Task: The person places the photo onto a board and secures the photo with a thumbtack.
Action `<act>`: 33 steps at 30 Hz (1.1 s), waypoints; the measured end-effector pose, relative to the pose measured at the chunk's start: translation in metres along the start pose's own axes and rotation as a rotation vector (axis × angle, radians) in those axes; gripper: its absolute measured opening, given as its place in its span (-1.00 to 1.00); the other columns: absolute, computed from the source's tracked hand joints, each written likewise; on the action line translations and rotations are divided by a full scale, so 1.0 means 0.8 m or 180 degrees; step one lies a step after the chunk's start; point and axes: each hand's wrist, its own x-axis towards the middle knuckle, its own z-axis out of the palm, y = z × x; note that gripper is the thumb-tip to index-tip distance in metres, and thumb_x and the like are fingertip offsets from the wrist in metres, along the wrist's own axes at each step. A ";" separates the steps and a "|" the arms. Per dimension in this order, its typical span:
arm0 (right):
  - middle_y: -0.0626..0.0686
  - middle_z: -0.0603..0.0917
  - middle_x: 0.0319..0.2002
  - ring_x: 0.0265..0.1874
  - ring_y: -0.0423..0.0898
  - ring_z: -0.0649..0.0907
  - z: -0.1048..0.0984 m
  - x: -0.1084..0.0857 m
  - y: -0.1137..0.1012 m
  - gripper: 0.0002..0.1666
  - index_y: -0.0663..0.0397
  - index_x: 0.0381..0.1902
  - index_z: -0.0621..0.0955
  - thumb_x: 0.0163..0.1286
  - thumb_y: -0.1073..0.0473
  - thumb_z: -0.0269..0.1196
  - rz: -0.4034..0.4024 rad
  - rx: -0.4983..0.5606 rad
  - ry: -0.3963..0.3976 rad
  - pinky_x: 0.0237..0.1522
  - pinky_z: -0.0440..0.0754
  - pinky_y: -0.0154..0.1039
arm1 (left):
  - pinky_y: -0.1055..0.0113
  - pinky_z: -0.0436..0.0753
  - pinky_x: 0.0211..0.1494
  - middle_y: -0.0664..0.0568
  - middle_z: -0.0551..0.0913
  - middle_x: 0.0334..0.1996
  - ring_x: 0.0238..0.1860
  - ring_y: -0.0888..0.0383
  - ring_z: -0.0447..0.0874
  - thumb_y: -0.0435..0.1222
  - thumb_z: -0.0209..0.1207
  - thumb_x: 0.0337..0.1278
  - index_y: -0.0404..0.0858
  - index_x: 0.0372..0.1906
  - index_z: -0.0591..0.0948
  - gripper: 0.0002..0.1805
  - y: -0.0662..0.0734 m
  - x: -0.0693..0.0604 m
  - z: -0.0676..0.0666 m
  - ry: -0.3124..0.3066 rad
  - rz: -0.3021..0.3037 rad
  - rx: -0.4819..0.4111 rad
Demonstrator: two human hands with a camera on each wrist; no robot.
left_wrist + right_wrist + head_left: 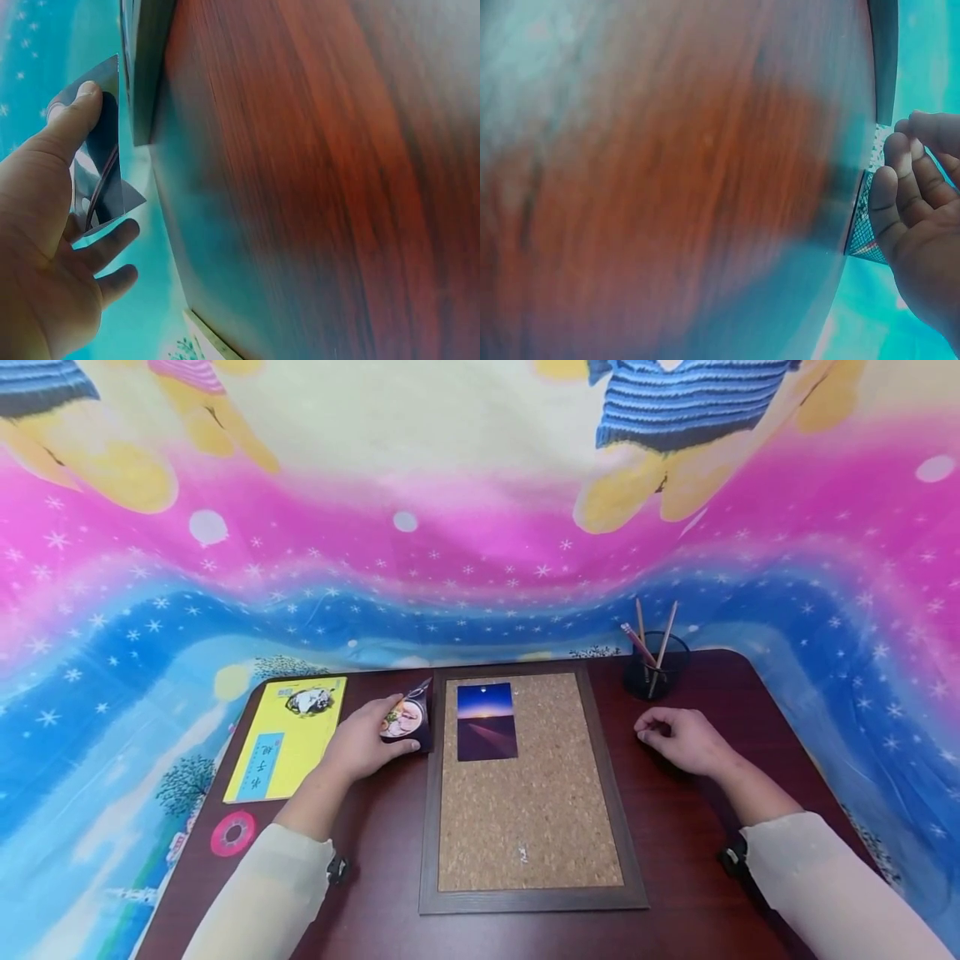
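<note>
My left hand [363, 739] pinches a glossy card [407, 717] with a picture of a bowl of food, just left of the corkboard. In the left wrist view the thumb presses the card's dark, reflective face [105, 161], and a second corner juts out beside it; whether this is another card I cannot tell. On the corkboard [532, 810], a sunset photo [486, 722] lies at the upper left, with a small white spot at its top edge. My right hand [686, 739], fingers loosely curled, is right of the board, with nothing visible in it.
A black mesh pencil cup [649, 681] with several pencils stands at the back right. At the left lie a yellow book [300, 752] and a pink ring-shaped roll [233, 833]. A patterned cloth [480, 543] hangs behind the dark wooden table [375, 893].
</note>
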 end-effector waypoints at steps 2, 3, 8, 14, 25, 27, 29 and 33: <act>-0.05 0.74 -0.22 -0.24 -0.09 0.66 0.001 0.000 -0.002 -0.89 -0.05 -0.09 0.74 0.52 0.20 0.29 -0.0009 0.0012 0.0004 -0.13 0.65 -0.03 | -0.20 0.44 0.40 -0.19 0.41 0.47 0.44 -0.21 0.41 0.29 0.40 0.06 -0.06 0.60 0.30 0.07 0.006 -0.003 0.001 0.0000 0.0003 -0.0009; -0.05 0.75 -0.22 -0.24 -0.09 0.67 0.001 -0.001 -0.003 -0.88 -0.05 -0.08 0.74 0.52 0.20 0.29 -0.0007 0.0018 0.0004 -0.13 0.65 -0.03 | -0.20 0.45 0.39 -0.18 0.41 0.47 0.44 -0.20 0.42 0.30 0.40 0.06 -0.05 0.61 0.29 0.07 0.010 -0.005 0.002 -0.0003 0.0009 -0.0005; -0.06 0.76 -0.22 -0.23 -0.10 0.68 0.005 -0.001 -0.004 -0.88 -0.06 -0.07 0.75 0.52 0.18 0.30 -0.0010 0.0018 0.0023 -0.13 0.66 -0.04 | -0.19 0.50 0.34 -0.15 0.44 0.45 0.40 -0.17 0.47 0.31 0.39 0.05 -0.06 0.60 0.30 0.07 0.026 -0.013 0.004 0.0021 0.0121 0.0006; -0.10 0.76 -0.23 -0.26 -0.14 0.68 0.010 -0.002 -0.006 -0.88 -0.10 -0.07 0.76 0.51 0.16 0.31 0.0004 0.0049 0.0070 -0.16 0.66 -0.09 | -0.14 0.54 0.31 -0.11 0.47 0.42 0.36 -0.12 0.52 0.29 0.42 0.04 -0.05 0.58 0.34 0.05 0.041 -0.019 0.010 0.0056 0.0232 -0.0017; -0.11 0.78 -0.18 -0.27 -0.13 0.67 0.017 -0.002 -0.011 -0.87 -0.13 -0.07 0.78 0.50 0.15 0.33 -0.0066 0.0040 0.0131 -0.15 0.65 -0.08 | -0.12 0.60 0.24 -0.07 0.51 0.39 0.31 -0.10 0.58 0.30 0.42 0.02 -0.05 0.56 0.37 0.03 0.068 -0.033 0.020 0.0060 0.0299 0.0026; -0.11 0.78 -0.17 -0.25 -0.12 0.68 0.018 -0.002 -0.012 -0.86 -0.13 -0.06 0.78 0.50 0.15 0.32 -0.0089 0.0048 0.0135 -0.13 0.65 -0.05 | -0.11 0.61 0.24 -0.07 0.51 0.39 0.31 -0.10 0.58 0.30 0.41 0.02 -0.04 0.56 0.37 0.03 0.073 -0.035 0.021 0.0039 0.0309 0.0042; -0.11 0.78 -0.17 -0.25 -0.12 0.67 0.019 -0.002 -0.014 -0.86 -0.13 -0.06 0.78 0.50 0.15 0.32 -0.0107 0.0046 0.0134 -0.13 0.66 -0.04 | -0.12 0.61 0.23 -0.06 0.51 0.39 0.32 -0.09 0.57 0.31 0.41 0.02 -0.04 0.56 0.37 0.04 0.077 -0.037 0.022 0.0021 0.0318 0.0058; -0.13 0.78 -0.17 -0.27 -0.13 0.67 0.019 -0.001 -0.018 -0.86 -0.13 -0.06 0.78 0.50 0.15 0.32 -0.0131 0.0046 0.0155 -0.14 0.65 -0.05 | -0.12 0.63 0.21 -0.03 0.50 0.40 0.31 -0.07 0.58 0.34 0.40 0.00 -0.01 0.57 0.36 0.05 0.086 -0.041 0.026 0.0000 0.0305 0.0124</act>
